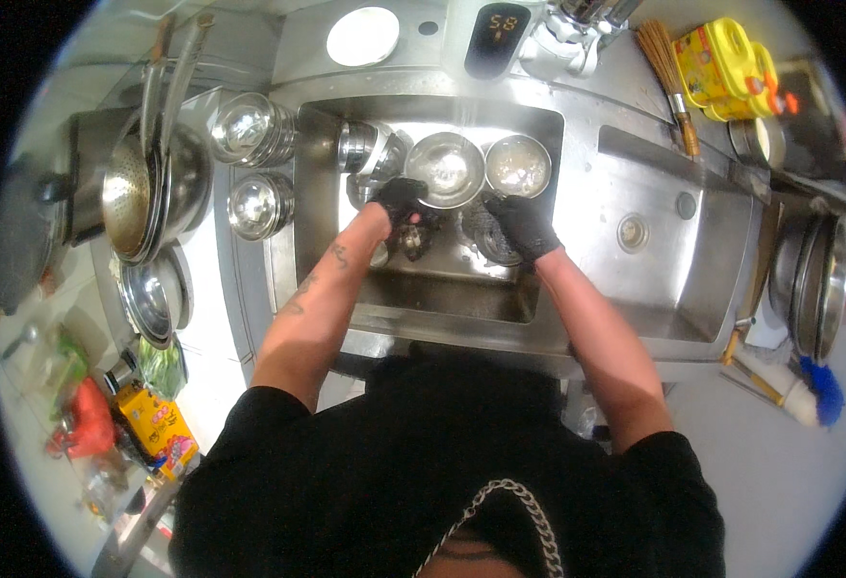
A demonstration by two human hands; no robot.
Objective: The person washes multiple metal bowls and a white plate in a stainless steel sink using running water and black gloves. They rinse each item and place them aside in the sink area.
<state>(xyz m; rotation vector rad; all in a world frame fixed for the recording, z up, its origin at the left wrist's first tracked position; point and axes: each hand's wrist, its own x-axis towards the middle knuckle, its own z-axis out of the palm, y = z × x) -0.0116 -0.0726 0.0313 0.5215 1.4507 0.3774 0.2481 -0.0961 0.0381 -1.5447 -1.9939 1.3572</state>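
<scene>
Two black-gloved hands work over the left basin of a stainless steel sink (423,307). My left hand (400,202) grips the lower left rim of a round steel bowl (444,167), tilted under running water. At the bowl's lower right edge is my right hand (527,225), fingers curled. Beside and partly under that hand is a dark grey mesh-like thing (488,235); whether it is held cannot be told. A second steel bowl (518,166) with cloudy water and bits stands on the right. Several steel bowls (358,148) lie in the basin's left corner.
Stacked steel bowls (244,130) and a smaller stack (255,206) stand left of the sink. Strainers (130,195) with long handles are further left. The second basin (654,289) is right. A white plate (363,36), bamboo brush (665,65) and yellow jugs (715,61) are behind.
</scene>
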